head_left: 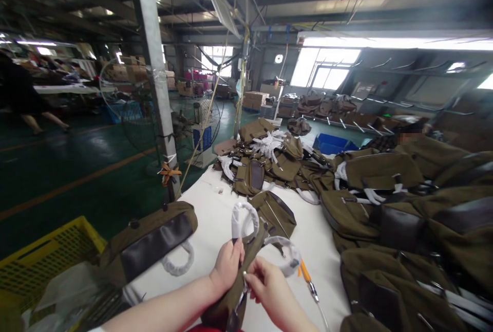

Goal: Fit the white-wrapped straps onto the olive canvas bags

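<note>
**Both hands on an olive bag at the table's near edge**

Head view: your left hand (228,266) is closed around the top of an olive bag (242,275), just below one of its white-wrapped handles (244,219). Your right hand (268,286) pinches the bag's edge beside it, fingertips close to the left hand. The bag stands tilted over the near edge of the white table (210,219). An orange-handled tool (308,279) lies on the table just right of your right hand. Another olive bag with a dark panel (148,242) lies to the left, near a yellow crate (46,260). A heap of olive bags (385,193) covers the table's far and right side.
</note>
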The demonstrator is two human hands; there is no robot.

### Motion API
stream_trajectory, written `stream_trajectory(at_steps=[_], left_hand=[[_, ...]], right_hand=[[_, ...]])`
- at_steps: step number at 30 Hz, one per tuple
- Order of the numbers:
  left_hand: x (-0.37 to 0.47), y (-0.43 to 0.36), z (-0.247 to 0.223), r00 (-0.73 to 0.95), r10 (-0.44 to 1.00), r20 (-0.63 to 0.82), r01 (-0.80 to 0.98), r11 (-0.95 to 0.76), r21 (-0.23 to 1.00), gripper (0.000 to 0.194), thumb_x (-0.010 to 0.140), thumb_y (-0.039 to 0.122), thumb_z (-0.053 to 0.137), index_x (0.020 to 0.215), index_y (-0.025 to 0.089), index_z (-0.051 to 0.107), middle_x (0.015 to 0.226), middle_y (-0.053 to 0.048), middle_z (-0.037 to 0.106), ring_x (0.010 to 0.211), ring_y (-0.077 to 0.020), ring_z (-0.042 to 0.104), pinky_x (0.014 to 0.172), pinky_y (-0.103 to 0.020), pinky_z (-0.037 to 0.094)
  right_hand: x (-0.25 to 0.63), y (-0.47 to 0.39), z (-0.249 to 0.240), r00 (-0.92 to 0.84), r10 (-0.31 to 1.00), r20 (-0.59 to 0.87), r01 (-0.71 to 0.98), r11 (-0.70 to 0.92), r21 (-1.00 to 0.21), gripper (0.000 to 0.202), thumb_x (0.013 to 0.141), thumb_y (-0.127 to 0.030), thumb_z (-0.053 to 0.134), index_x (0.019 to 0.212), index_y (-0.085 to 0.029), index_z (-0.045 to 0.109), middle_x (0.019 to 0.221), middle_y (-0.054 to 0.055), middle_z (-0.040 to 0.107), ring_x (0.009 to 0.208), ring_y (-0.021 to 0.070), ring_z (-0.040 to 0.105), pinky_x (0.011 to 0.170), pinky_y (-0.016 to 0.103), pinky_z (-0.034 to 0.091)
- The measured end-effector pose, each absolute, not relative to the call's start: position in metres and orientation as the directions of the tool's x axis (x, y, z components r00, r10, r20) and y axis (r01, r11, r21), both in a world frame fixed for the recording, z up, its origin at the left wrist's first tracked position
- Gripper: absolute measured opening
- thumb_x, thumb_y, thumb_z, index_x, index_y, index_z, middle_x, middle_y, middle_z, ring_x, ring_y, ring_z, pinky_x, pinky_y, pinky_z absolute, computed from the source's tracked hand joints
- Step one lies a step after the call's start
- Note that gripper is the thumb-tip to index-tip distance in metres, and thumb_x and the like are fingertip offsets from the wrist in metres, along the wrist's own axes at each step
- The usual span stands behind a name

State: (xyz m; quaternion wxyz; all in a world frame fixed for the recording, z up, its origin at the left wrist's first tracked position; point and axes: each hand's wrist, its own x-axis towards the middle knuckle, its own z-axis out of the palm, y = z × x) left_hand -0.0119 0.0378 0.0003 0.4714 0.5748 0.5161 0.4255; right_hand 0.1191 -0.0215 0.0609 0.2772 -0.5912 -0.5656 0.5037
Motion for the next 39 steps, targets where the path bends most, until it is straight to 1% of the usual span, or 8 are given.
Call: stream_trajectory(at_steps=[3, 10, 15, 20, 25, 30, 36, 39], left_hand=[[-0.009, 0.037, 0.003, 0.181, 0.983, 0.008, 0.226, -0.049, 0.973, 0.055, 0.095, 0.061, 0.028, 0.059, 0.023, 0.046, 0.058, 0.001, 0.050, 0.061, -0.0167, 0.051, 0.066, -0.030, 0.040], [-0.006, 0.032, -0.007, 0.214, 0.977, 0.003, 0.251, -0.058, 0.966, 0.057, 0.096, 0.060, 0.025, 0.059, 0.023, 0.048, 0.057, 0.001, 0.050, 0.061, -0.0162, 0.051, 0.066, -0.030, 0.039], [-0.005, 0.027, -0.021, 0.190, 0.980, -0.051, 0.243, 0.003, 0.970, 0.059, 0.093, 0.066, 0.024, 0.058, 0.023, 0.046, 0.056, 0.001, 0.049, 0.060, -0.0167, 0.051, 0.066, -0.031, 0.040], [-0.002, 0.023, -0.016, 0.233, 0.970, -0.073, 0.257, 0.010, 0.966, 0.061, 0.090, 0.070, 0.023, 0.058, 0.024, 0.045, 0.056, 0.000, 0.049, 0.060, -0.0172, 0.049, 0.065, -0.031, 0.039], [0.000, 0.015, -0.004, 0.274, 0.958, -0.088, 0.285, 0.007, 0.958, 0.061, 0.089, 0.071, 0.020, 0.056, 0.025, 0.043, 0.054, 0.000, 0.047, 0.058, -0.0177, 0.048, 0.064, -0.032, 0.037], [-0.005, 0.004, 0.008, 0.319, 0.948, -0.013, 0.331, -0.098, 0.939, 0.057, 0.094, 0.064, 0.021, 0.060, 0.025, 0.044, 0.057, 0.000, 0.047, 0.059, -0.0188, 0.047, 0.065, -0.033, 0.035], [-0.022, 0.015, 0.026, 0.356, 0.932, 0.064, 0.241, -0.158, 0.958, 0.057, 0.096, 0.060, 0.023, 0.059, 0.024, 0.045, 0.058, 0.000, 0.050, 0.062, -0.0179, 0.050, 0.068, -0.031, 0.038], [-0.028, 0.023, 0.025, 0.330, 0.943, 0.034, 0.208, -0.108, 0.972, 0.058, 0.095, 0.064, 0.024, 0.058, 0.024, 0.044, 0.057, 0.000, 0.048, 0.061, -0.0180, 0.050, 0.068, -0.031, 0.039]], right_hand=[[0.127, -0.025, 0.070, -0.165, 0.958, -0.234, 0.516, -0.118, -0.848, 0.014, 0.075, -0.007, 0.048, 0.070, -0.020, 0.050, 0.060, -0.002, 0.060, 0.058, 0.0121, 0.057, 0.056, 0.023, 0.041], [0.129, -0.036, 0.088, -0.294, 0.901, -0.318, 0.622, -0.072, -0.779, 0.021, 0.078, -0.015, 0.054, 0.098, -0.021, 0.050, 0.071, -0.001, 0.065, 0.064, 0.0160, 0.061, 0.060, 0.026, 0.039], [0.115, -0.047, 0.089, -0.253, 0.933, -0.256, 0.759, 0.027, -0.651, 0.012, 0.077, -0.011, 0.052, 0.084, -0.020, 0.056, 0.085, 0.005, 0.072, 0.079, 0.0197, 0.065, 0.068, 0.029, 0.039], [0.115, -0.050, 0.097, -0.252, 0.910, -0.328, 0.846, 0.042, -0.532, 0.017, 0.083, -0.011, 0.049, 0.094, -0.018, 0.061, 0.097, 0.011, 0.075, 0.090, 0.0262, 0.070, 0.075, 0.032, 0.045], [0.127, -0.035, 0.086, -0.112, 0.952, -0.284, 0.912, -0.015, -0.410, 0.021, 0.086, -0.013, 0.047, 0.101, -0.015, 0.061, 0.093, 0.011, 0.075, 0.091, 0.0270, 0.072, 0.073, 0.033, 0.048], [0.174, 0.012, 0.056, 0.209, 0.949, -0.238, 0.947, -0.257, -0.193, 0.030, 0.085, -0.004, 0.040, 0.104, -0.010, 0.062, 0.099, 0.021, 0.073, 0.094, 0.0275, 0.071, 0.075, 0.034, 0.048], [0.205, 0.018, 0.058, 0.288, 0.953, -0.097, 0.916, -0.304, -0.264, 0.032, 0.088, -0.009, 0.034, 0.107, -0.013, 0.060, 0.105, 0.016, 0.071, 0.099, 0.0227, 0.067, 0.082, 0.033, 0.046], [0.191, -0.009, 0.064, 0.093, 0.995, -0.018, 0.916, -0.093, -0.390, 0.037, 0.072, -0.002, 0.045, 0.100, -0.020, 0.062, 0.108, 0.006, 0.069, 0.106, 0.0173, 0.061, 0.093, 0.027, 0.043]])
